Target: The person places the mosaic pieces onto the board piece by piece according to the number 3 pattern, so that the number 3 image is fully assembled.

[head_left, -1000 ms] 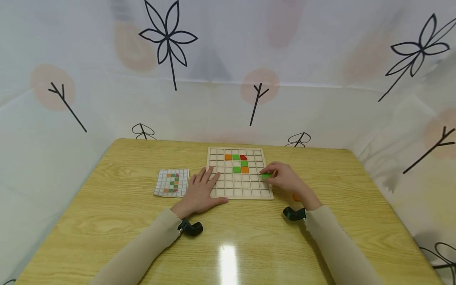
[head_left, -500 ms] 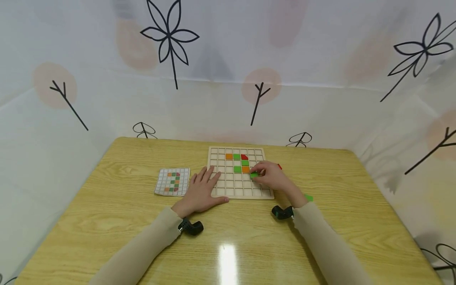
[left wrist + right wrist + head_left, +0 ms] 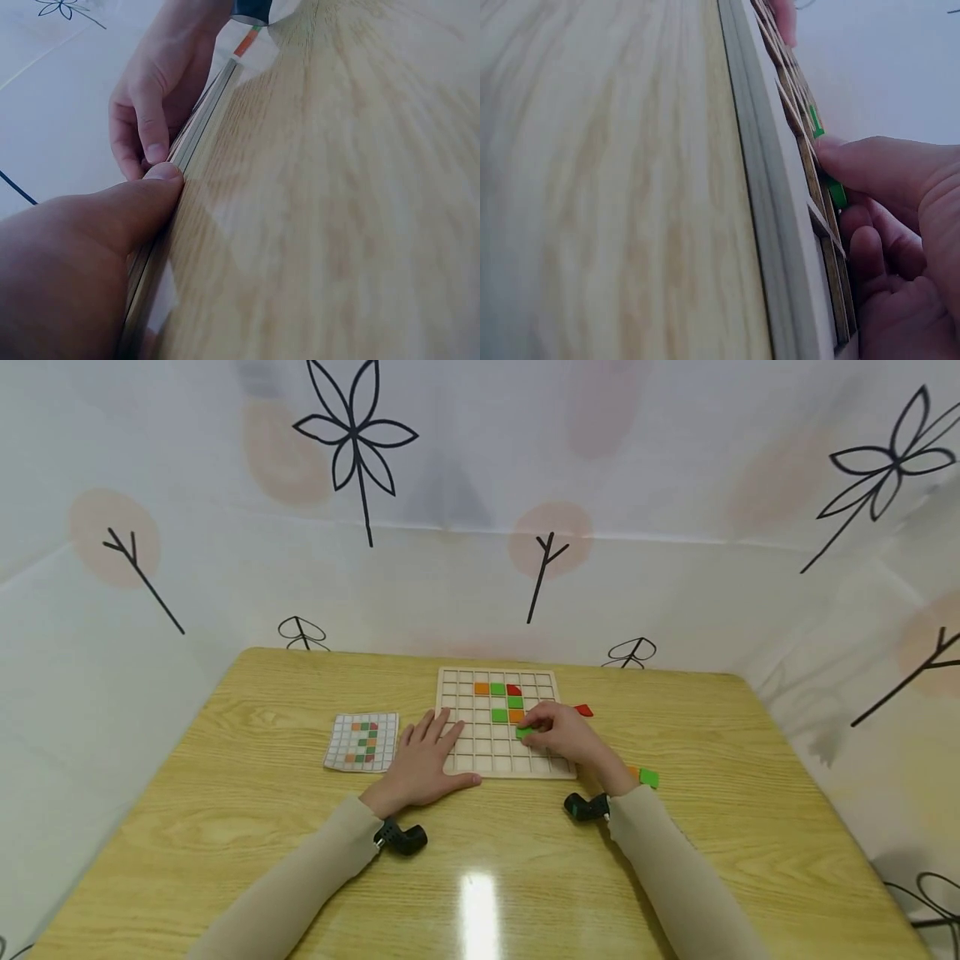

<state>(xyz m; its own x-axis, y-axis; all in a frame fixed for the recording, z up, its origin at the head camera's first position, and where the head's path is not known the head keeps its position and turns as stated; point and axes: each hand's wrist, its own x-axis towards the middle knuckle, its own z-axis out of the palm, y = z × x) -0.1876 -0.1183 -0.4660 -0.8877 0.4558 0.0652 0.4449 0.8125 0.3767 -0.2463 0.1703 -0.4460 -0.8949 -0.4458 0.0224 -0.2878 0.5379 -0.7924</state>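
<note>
A pale wooden grid board [image 3: 480, 763] lies on the table, with orange, green and red tiles set in several of its cells. My right hand [image 3: 564, 735] pinches a green square tile [image 3: 524, 733] between thumb and fingers, just below an orange tile [image 3: 516, 716] in the grid. In the right wrist view the held green tile [image 3: 837, 193] shows at the thumb, low over the cells. My left hand [image 3: 423, 768] rests spread on the board's left edge, its thumb [image 3: 161, 174] along the front edge in the left wrist view.
A paper card [image 3: 362, 742] printed with a coloured grid pattern lies left of the board. To the right, a red piece [image 3: 583, 711] sits beside the board, and a green tile [image 3: 648, 778] and an orange tile [image 3: 633, 772] lie by the right wrist.
My right hand has moved left over the board with the green tile, from its right edge to beside the orange tile. Loose pieces it covered now show. My left hand stays put.
</note>
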